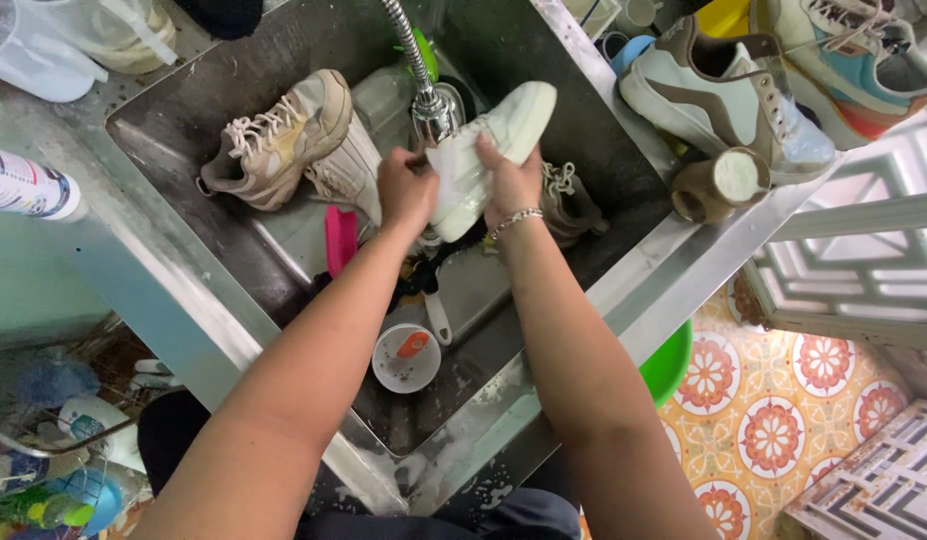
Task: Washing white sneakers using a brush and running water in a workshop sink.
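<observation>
Over steel sink [184, 150], 2 hands [454, 190] grip white shoe [519, 115].

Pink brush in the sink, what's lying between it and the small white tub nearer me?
In the head view, bare wet steel of the sink floor lies between the pink brush and the white tub; the left forearm crosses above that stretch.

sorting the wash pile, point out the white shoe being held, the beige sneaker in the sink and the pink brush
white shoe [504, 130], head view, on its pale sole
beige sneaker [284, 135], head view, on its laced upper
pink brush [340, 240], head view, on its flat pink body
</observation>
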